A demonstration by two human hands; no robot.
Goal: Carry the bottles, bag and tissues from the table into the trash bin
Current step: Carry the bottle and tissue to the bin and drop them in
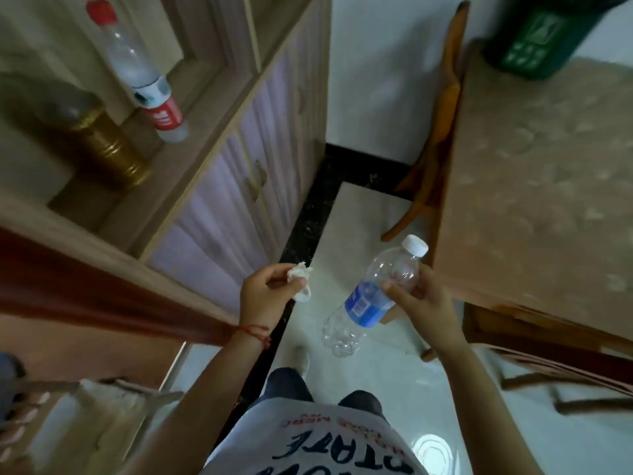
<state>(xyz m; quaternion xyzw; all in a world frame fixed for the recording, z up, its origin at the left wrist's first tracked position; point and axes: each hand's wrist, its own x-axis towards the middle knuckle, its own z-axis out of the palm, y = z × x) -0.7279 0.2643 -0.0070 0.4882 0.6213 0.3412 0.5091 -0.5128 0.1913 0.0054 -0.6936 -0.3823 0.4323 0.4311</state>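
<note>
My right hand grips an empty clear plastic bottle with a blue label and white cap, held tilted over the floor beside the table's corner. My left hand pinches a crumpled white tissue between thumb and fingers. The table, under a beige patterned cloth, fills the right side. A dark green trash bin with white symbols stands at the top right, beyond the table's far edge. A second bottle with a red cap and red label stands on a cabinet shelf at the upper left.
A wooden cabinet with pale doors lines the left. A gold tin sits on its shelf. Wooden chairs are tucked against the table. A strip of pale tiled floor runs between cabinet and table toward the white wall.
</note>
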